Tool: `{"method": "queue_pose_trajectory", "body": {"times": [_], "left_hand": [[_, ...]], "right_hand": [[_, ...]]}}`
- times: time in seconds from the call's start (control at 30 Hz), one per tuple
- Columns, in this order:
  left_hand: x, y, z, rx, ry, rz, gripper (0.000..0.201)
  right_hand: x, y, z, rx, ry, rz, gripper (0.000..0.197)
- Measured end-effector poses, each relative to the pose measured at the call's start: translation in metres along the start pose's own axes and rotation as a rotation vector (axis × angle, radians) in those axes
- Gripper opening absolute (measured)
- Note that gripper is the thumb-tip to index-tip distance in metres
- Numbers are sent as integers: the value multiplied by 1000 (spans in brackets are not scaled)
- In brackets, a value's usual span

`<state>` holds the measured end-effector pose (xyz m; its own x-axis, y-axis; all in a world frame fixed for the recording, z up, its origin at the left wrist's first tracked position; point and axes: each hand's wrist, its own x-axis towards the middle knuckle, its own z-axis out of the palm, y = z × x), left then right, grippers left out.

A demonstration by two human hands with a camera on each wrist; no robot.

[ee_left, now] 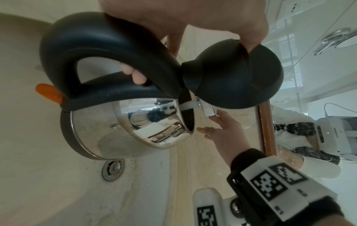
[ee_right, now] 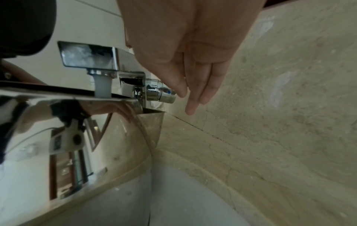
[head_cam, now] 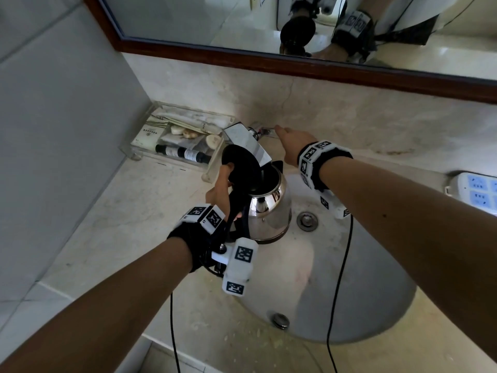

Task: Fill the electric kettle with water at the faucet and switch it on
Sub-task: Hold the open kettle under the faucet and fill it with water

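A steel electric kettle [head_cam: 269,211] with a black handle hangs over the sink basin [head_cam: 357,297], under the chrome faucet [head_cam: 246,142]. My left hand [head_cam: 219,189] grips the handle [ee_left: 96,38], and its thumb holds the black lid [ee_left: 231,76] tipped open. An orange switch [ee_left: 49,93] sits at the handle's base. In the right wrist view a white water stream [ee_right: 102,87] runs from the faucet [ee_right: 86,55] into the kettle's [ee_right: 77,137] mouth. My right hand [head_cam: 291,142] reaches behind the kettle, its straight fingertips [ee_right: 181,93] at the faucet knob [ee_right: 164,94].
A clear tray [head_cam: 134,152] of toiletries stands at the back left by the wall. The drain [head_cam: 306,220] lies just right of the kettle. A white power strip [head_cam: 478,192] sits at the right edge. A wood-framed mirror [head_cam: 295,63] hangs above. Black cables [head_cam: 338,292] cross the basin.
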<state>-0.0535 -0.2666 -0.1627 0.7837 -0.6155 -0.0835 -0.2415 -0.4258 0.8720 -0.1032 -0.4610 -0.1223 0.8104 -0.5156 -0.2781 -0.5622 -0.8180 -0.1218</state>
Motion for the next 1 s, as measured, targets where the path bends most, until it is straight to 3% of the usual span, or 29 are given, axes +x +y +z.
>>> {"method": "queue_pose_trajectory", "body": {"times": [0.37, 0.5, 0.7, 0.9, 1.0], "left_hand": [[2, -4, 5, -4, 63, 28, 41], [1, -3, 4, -18, 58, 62, 55], [-1, -2, 2, -6, 60, 50, 55], [6, -6, 2, -6, 58, -21, 34], [3, -4, 0, 9, 28, 14, 46]], "right_hand": [[0, 0, 0, 27, -15, 0, 72], [0, 1, 0, 20, -9, -2, 73], [-2, 2, -1, -38, -9, -10, 75], [-3, 3, 2, -102, 7, -14, 75], [-3, 3, 3, -110, 8, -16, 75]]}}
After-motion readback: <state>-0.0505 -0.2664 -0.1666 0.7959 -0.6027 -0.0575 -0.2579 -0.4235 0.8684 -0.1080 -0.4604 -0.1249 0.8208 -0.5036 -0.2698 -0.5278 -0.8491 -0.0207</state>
